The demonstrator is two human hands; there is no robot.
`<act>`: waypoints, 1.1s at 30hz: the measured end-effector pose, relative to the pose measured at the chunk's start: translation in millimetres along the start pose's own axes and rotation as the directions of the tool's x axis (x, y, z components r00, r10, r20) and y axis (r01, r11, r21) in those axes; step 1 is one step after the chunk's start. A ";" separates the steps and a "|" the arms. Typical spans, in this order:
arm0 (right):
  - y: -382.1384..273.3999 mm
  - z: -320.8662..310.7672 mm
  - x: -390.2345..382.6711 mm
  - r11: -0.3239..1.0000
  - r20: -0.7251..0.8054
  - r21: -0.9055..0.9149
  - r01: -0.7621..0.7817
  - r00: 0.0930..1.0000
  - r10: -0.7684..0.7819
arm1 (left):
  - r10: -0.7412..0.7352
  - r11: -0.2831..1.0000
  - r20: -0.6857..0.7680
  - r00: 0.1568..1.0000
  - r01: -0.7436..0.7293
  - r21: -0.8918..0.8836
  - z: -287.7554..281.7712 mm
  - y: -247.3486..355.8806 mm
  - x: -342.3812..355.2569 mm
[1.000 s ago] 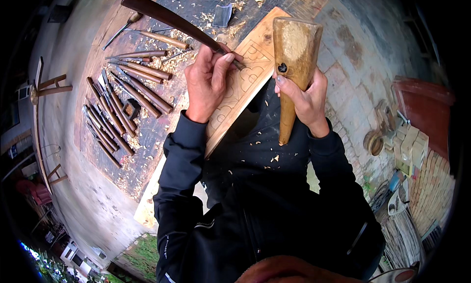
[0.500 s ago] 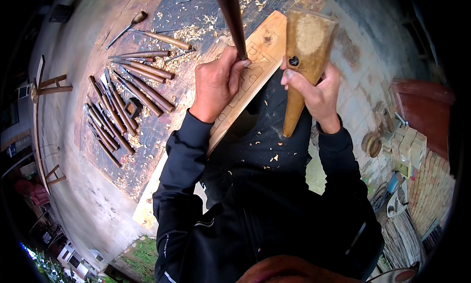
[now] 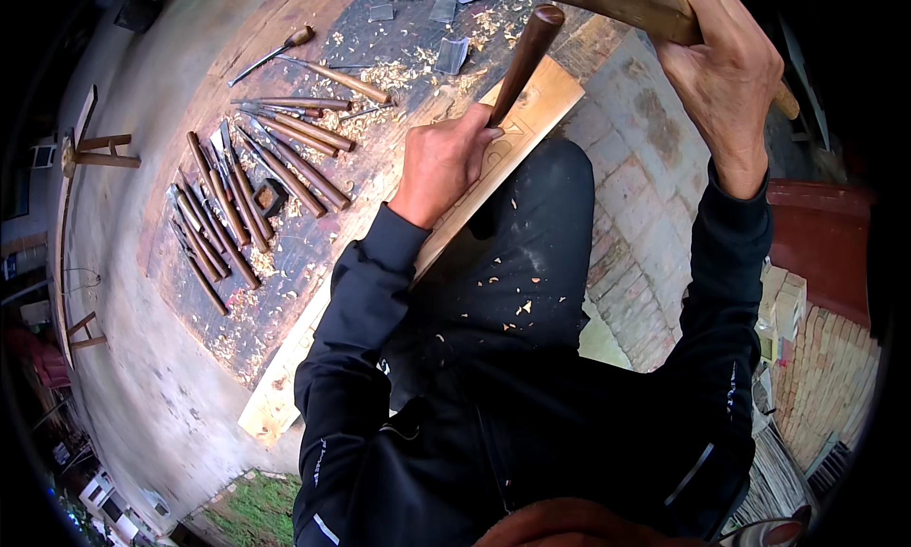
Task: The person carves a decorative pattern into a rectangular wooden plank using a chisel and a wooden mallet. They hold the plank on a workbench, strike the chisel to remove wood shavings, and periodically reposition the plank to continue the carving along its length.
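A long pale wooden board with carved outlines of letters runs slantwise along the table's near edge, passing beneath my left forearm. My left hand rests on it, closed around the lower part of a carving chisel. The chisel's dark brown handle leans up and away; its cutting tip is hidden behind my fingers. Up at the right, my right hand grips a wooden mallet. The mallet's head is above and to the right of the chisel's butt end, apart from it, and partly cut off by the frame's top.
On the worn table left of the board lie several wood-handled chisels, a small dark block and scattered shavings. Dark abrasive-looking sheets lie at the far side. Brick paving shows to the right of my leg.
My right hand has swung the mallet up and to the right, from beside the board. The chisel's handle now tilts to the right, and my left hand sits slightly farther right and lower.
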State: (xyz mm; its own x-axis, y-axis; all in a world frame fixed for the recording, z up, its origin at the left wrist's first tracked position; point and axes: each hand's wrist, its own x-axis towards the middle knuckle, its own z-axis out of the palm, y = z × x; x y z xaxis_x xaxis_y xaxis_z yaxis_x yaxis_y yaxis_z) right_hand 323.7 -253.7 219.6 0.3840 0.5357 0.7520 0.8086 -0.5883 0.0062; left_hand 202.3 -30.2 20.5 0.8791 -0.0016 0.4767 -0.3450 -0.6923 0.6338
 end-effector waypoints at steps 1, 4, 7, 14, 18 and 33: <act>1.4 -2.6 -5.8 0.994 0.001 0.051 -0.099 0.995 0.099 | -0.002 0.999 -0.070 0.998 -0.001 -0.048 6.0 -2.3 -3.0; -11.6 8.5 -62.1 0.833 0.086 0.277 -0.479 0.876 0.474 | -0.315 0.870 -0.188 0.930 0.204 -0.448 0.7 -8.1 -18.6; -32.9 15.0 -108.2 0.590 0.271 0.539 -0.601 0.787 0.555 | -0.440 0.776 -0.113 0.891 0.314 -0.548 -8.2 -10.2 -30.8; -69.3 40.6 -142.6 0.192 0.608 0.604 -0.774 0.603 0.516 | -0.466 0.740 -0.053 0.883 0.357 -0.570 3.1 -16.9 -46.2; -73.5 54.7 -157.2 0.194 0.619 0.613 -0.766 0.618 0.485 | -0.452 0.774 -0.116 0.884 0.324 -0.543 6.1 -16.4 -46.0; -73.7 57.4 -165.0 0.260 0.604 0.586 -0.767 0.628 0.491 | -0.120 0.986 -0.221 0.968 0.090 -0.142 6.2 -1.4 -38.8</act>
State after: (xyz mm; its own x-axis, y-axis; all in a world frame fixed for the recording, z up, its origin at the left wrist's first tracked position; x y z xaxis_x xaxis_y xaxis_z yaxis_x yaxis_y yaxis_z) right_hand 226.4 -263.9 57.2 0.9074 0.4131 0.0772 0.1771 -0.2094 -0.9617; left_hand 170.7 -33.7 -2.6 0.8193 0.2413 0.5201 -0.3078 -0.5802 0.7541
